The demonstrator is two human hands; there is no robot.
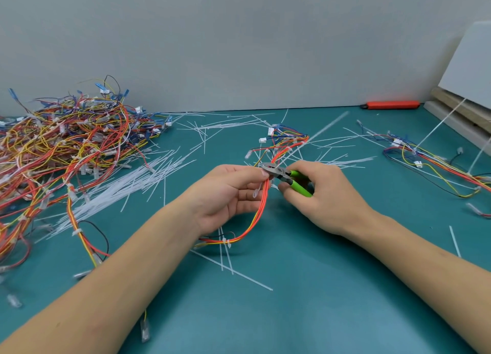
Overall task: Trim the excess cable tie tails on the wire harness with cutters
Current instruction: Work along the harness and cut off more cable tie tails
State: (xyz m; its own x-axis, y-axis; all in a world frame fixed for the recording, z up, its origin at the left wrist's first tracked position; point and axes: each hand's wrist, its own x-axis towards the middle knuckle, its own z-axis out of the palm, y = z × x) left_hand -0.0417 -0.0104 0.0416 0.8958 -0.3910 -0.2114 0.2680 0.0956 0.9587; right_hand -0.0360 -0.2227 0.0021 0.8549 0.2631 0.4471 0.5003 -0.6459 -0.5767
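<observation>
Both your hands meet over the middle of the bench (292, 287). Your left hand (228, 197) curls its fingers round the wire harness (261, 210), pinching the orange and yellow bundle near the top between fingertips and thumb. Your right hand (322, 194) is wrapped round the green handles of the cutters (285, 177), with the metal nose pointing left toward your left fingertips.

What the cut turns on is this: the cutters lie roughly crosswise to the bundle, which runs away from you toward the connectors (271, 133) and loops back down under your left palm. The nose sits right at the bundle, just beside your left fingertips, where a white tie tail (316, 137) slants up and away to the right. Whether the blades have closed on it, you cannot tell from here. I judge the blades need to sit flush against the tie head and clear of the wires and of your fingers.

Lower on the same harness a trimmed-looking cable tie (226, 243) wraps the loop. No box or tray shows; loose cut tails (228, 267) lie straight on the bench. A big pile of harnesses (66, 141) sits far left, another harness (430, 162) to the right, and an orange knife (390, 104) lies by the wall.
</observation>
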